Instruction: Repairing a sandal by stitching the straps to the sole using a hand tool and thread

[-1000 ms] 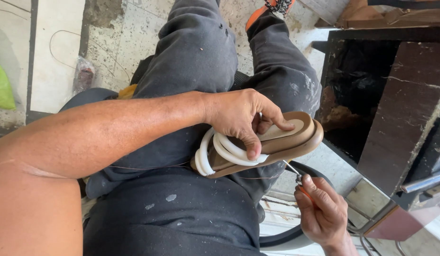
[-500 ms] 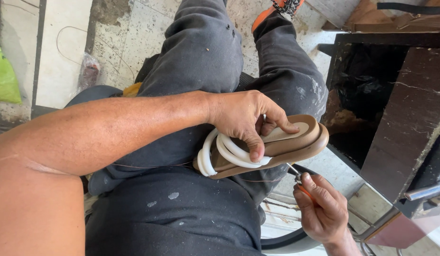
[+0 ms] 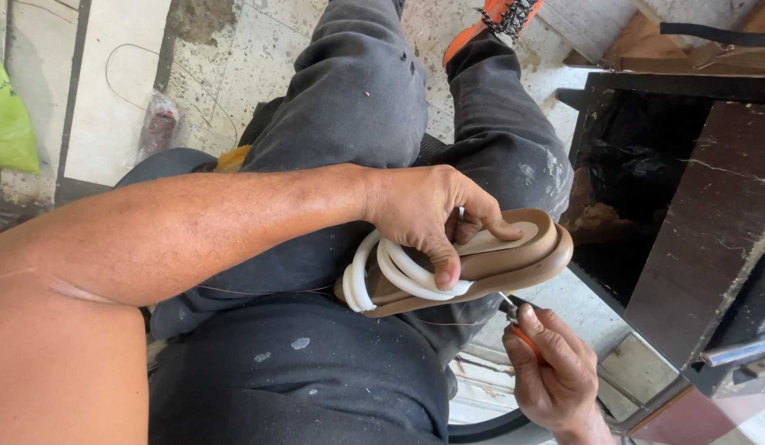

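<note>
My left hand (image 3: 428, 216) grips a tan sandal (image 3: 514, 259) with white tube straps (image 3: 399, 276), holding it sideways on my right thigh. The thumb presses on the straps and the fingers lie across the insole. My right hand (image 3: 551, 371) is just below the sandal's sole, closed on a small tool with an orange handle (image 3: 522, 336) and a metal tip that points up at the sole's edge. A thin thread (image 3: 267, 290) runs from under the sandal across my lap.
I sit with dark, paint-flecked trousers (image 3: 357, 107) and an orange shoe (image 3: 489, 25) over a stained tile floor. A dark wooden cabinet (image 3: 704, 222) stands at the right, a green bag (image 3: 7, 124) at the far left, a crumpled wrapper (image 3: 156, 124) on the floor.
My right hand has risen a little toward the sandal's sole. The left hand keeps the same grip on the sandal.
</note>
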